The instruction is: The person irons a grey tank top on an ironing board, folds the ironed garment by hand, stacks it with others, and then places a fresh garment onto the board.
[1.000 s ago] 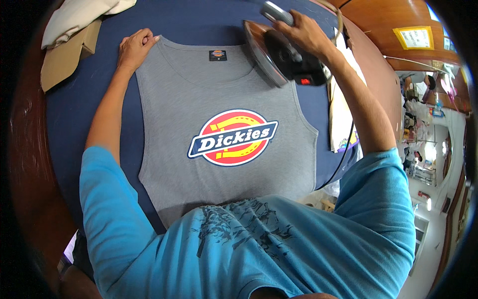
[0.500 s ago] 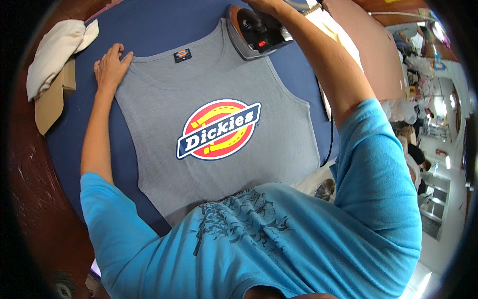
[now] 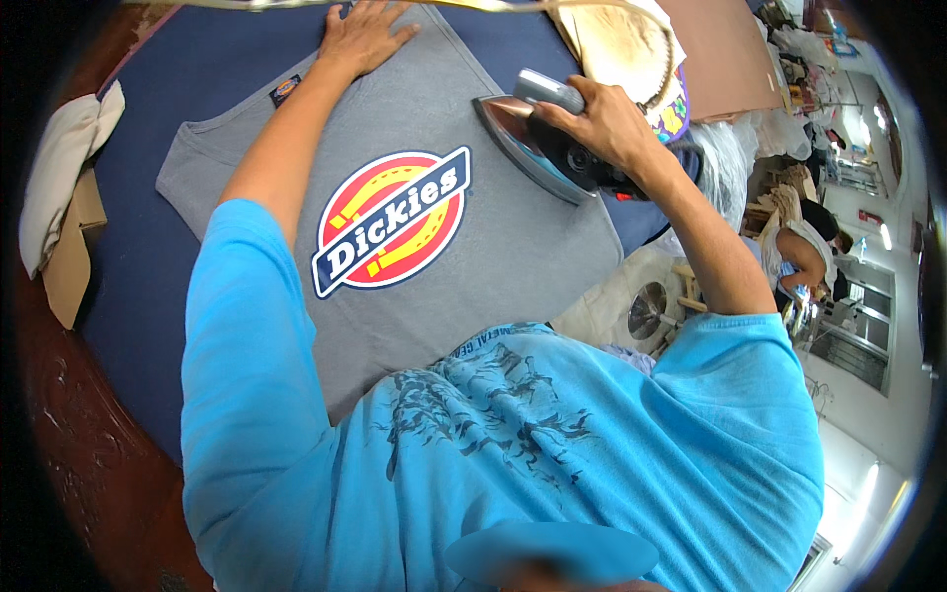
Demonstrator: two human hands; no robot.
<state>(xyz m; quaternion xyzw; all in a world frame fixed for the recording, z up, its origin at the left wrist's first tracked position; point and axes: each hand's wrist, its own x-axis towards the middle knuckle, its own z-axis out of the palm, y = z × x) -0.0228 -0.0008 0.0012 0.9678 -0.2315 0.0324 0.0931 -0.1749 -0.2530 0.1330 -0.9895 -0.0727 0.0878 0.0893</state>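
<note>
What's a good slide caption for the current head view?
Left hand spread on a grey sleeveless shirt, right hand holding an iron by its handle.

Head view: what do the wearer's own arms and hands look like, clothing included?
Loose, bright blue sleeves reach to about the elbow and belong to a matching T-shirt with a dark print on its front. Below them the forearms are bare. The left hand and right hand wear no gloves; no watch or wristband shows.
</note>
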